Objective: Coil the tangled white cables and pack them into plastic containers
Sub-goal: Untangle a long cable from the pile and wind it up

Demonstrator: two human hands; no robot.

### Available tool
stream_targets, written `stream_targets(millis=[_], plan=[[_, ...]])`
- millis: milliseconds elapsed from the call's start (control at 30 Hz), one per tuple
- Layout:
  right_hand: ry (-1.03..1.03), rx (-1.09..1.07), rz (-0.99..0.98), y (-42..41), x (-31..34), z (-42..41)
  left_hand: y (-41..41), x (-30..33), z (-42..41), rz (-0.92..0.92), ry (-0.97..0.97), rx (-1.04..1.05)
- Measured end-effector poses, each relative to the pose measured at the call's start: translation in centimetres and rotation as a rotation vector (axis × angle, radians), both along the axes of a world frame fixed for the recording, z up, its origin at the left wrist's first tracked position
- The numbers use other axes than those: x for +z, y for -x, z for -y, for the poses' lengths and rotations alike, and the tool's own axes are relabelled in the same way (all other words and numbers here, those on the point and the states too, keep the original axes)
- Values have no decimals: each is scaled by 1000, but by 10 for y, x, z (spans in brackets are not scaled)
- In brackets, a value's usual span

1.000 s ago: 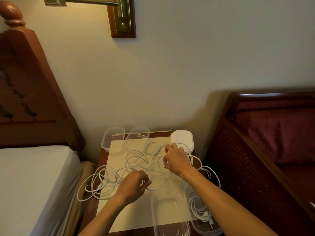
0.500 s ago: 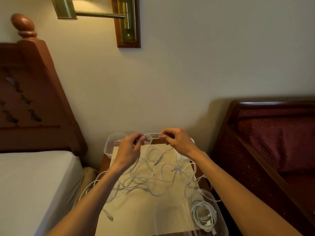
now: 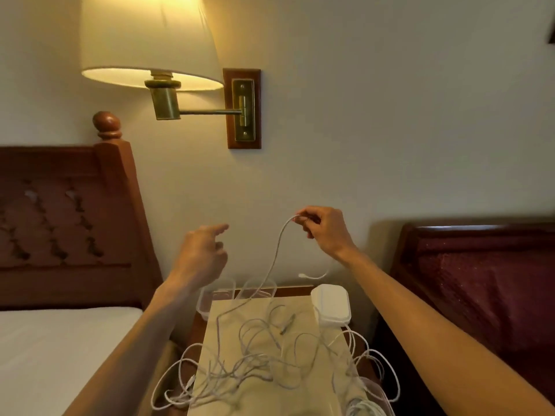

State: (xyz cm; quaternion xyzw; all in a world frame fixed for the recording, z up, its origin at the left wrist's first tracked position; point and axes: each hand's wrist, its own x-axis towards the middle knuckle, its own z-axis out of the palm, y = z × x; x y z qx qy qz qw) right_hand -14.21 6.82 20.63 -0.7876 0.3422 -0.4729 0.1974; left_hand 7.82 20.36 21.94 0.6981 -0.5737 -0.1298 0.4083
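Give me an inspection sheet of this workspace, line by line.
Surface: wooden nightstand covered by a beige mat.
Job's things: tangled white cables on the mat; clear plastic containers at the far edge, another at the near right holding a coiled cable.
Clutter: white lidded box at the far right corner.
Grip: right hand pinches a lifted cable near its end; left hand raised, holds nothing.
Cables: loops hang over the nightstand's left and right edges.
Surroundings: lit wall lamp, wooden headboard, white bed, dark red seat.
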Motion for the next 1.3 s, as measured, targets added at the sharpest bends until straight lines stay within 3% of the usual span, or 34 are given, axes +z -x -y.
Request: stream_targets(millis=[67, 167, 267, 367, 467, 733, 900, 1033, 1067, 1200, 1300], plan=[[20, 81, -83, -10, 21, -12, 22, 10, -3, -169, 170, -155], [62, 122, -132, -21, 40, -32, 50, 13, 1, -249, 159, -342], [36, 138, -134, -16, 56, -51, 52, 12, 6, -264, 173, -341], [-280, 300, -91, 1, 57, -68, 34, 22, 2, -212, 305, -198], [-639, 465, 85, 20, 44, -81, 14, 44, -4, -210, 418, -78], [-966, 750, 290, 34, 66, -114, -15, 53, -7, -66, 475, 31], [-1000, 795, 581, 39, 106, -121, -16, 24, -1, -48, 350, -103], [-911, 742, 745, 39, 124, -113, 9, -2, -16, -184, 106, -303], [-889, 732, 754, 39, 126, -113, 18, -6, -22, -144, 50, -321], [-718, 566, 569, 33, 126, -112, 59, 19, -54, 387, -214, -486], [-589, 459, 377, 22, 119, -116, 77, 62, -75, 500, -335, -624]])
